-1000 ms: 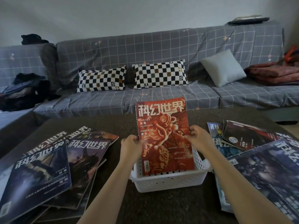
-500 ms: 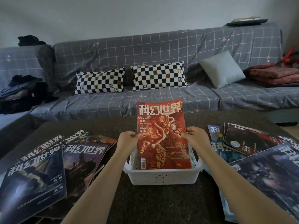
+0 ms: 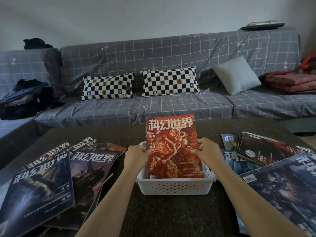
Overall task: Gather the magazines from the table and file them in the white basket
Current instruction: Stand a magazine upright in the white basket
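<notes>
A plain pale wall (image 3: pixel 153 16) fills the top of the frame, dimly lit. Below it a long sofa (image 3: pixel 171 53) runs across the middle, draped in a grey grid-patterned cover with small stars. Two black-and-white checkered cushions (image 3: pixel 140 83) lean at its centre, a grey cushion (image 3: pixel 236 75) to the right. Dark clothing (image 3: pixel 25 98) is heaped at the left (a reddish folded blanket (image 3: pixel 289 82) lies at the far right).

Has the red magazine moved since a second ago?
Yes. The red magazine has sunk deeper into the white basket; more of its lower cover is now hidden behind the near wall. Both hands hold its edges.
</notes>
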{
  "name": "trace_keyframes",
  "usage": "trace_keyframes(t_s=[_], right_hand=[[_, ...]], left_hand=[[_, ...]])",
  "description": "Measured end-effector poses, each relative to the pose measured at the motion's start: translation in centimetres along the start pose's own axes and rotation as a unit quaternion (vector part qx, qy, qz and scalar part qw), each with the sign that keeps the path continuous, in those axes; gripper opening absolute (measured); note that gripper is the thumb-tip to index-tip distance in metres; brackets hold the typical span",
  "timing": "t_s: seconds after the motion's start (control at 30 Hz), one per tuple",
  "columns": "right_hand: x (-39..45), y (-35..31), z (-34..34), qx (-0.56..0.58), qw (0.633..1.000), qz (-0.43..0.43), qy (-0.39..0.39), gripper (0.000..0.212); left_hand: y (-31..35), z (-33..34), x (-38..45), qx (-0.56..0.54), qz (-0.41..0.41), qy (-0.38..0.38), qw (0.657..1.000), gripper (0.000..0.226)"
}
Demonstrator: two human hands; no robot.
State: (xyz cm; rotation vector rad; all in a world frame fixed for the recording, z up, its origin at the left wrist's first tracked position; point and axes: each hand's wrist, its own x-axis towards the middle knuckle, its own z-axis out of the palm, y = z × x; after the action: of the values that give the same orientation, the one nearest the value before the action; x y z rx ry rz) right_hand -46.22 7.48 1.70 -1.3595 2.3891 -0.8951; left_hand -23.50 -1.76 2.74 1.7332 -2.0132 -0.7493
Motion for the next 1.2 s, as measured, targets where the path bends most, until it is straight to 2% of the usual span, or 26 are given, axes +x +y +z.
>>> trace_keyframes(t_s=[0.1, 0.23, 0.43, 0.57, 0.63, 0.8, 0.9, 0.97, 1.03, 1.2], right_hand=[[0.0, 0.0, 0.3, -0.026, 1.000, 0.000, -0.010, 0.036], [0.0, -0.1, 0.4, -0.048, 0.999, -0.003, 0.006, 0.030], [-0.2, 0.0, -0.4, 0.003, 1.000, -0.002, 0.022, 0.019], [-0.4, -0.3, -0.4, -0.036, 0.999, -0.001, 0.015, 0.018], [-0.5, -0.4, -0.3, -0.062, 0.998, -0.001, 0.020, 0.019], [-1.3, -0.9, -0.6, -0.081, 0.996, -0.014, 0.044, 0.031], [-2.3, -1.3, -0.8, -0.113, 0.983, -0.047, 0.136, 0.031], [-3.3, -1.9, -0.8, -0.097, 0.978, -0.078, 0.168, 0.030], [-4.4, -2.9, -0.5, -0.039, 0.981, -0.116, 0.153, 0.028], [-7.6, -8.2, 1.6, 0.073, 0.970, -0.224, 0.055, 0.024]], left_hand=[[0.2, 0.2, -0.1, 0.106, 0.009, 0.003, 0.994, 0.035], [0.3, 0.2, 0.0, 0.099, 0.000, -0.004, 0.995, 0.038], [0.3, 0.5, -0.1, 0.087, 0.002, 0.006, 0.996, 0.040], [0.4, 0.5, -0.1, 0.159, 0.010, 0.002, 0.987, 0.043], [0.4, 0.5, 0.0, 0.160, 0.004, -0.008, 0.987, 0.045], [0.4, 0.2, -0.8, 0.110, 0.002, 0.022, 0.994, 0.047], [0.1, -0.1, -2.0, 0.025, 0.020, 0.046, 0.998, 0.039], [-0.4, -0.6, -3.0, -0.012, 0.032, 0.053, 0.998, 0.033], [-1.0, -1.5, -4.0, -0.042, 0.046, 0.065, 0.996, 0.026], [-3.3, -5.3, -6.4, -0.073, 0.074, 0.091, 0.990, 0.013]])
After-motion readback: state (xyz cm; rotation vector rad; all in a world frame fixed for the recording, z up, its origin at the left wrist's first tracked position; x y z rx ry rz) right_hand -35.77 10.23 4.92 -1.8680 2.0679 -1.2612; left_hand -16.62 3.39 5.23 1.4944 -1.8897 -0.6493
